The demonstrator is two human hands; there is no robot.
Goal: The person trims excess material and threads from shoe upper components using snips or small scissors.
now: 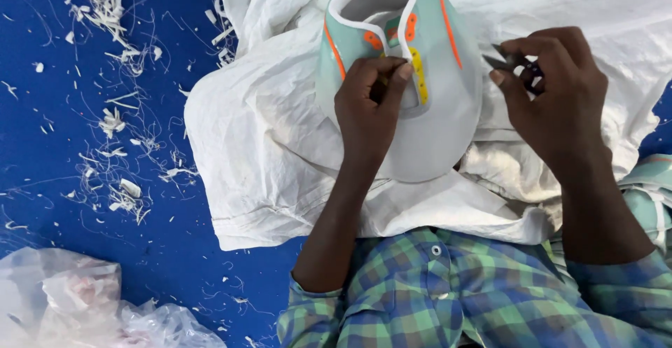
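Left hand (367, 106) is pinching shut on the mint-green shoe upper (399, 75), which is lying on the white sack (266, 152) over the person's lap. Right hand (553, 99) is gripping small snips (505, 61) just beside its edge; scraps (112, 124) are littering the blue floor (42, 61).

A blue floor (49, 180) spreads to the left, littered with white scraps (115, 120) and loose thread bits — thickest toward the top. Crumpled clear plastic (77, 306) lies at the lower left corner. A green-and-blue checked shirt (448, 299) fills the bottom edge.
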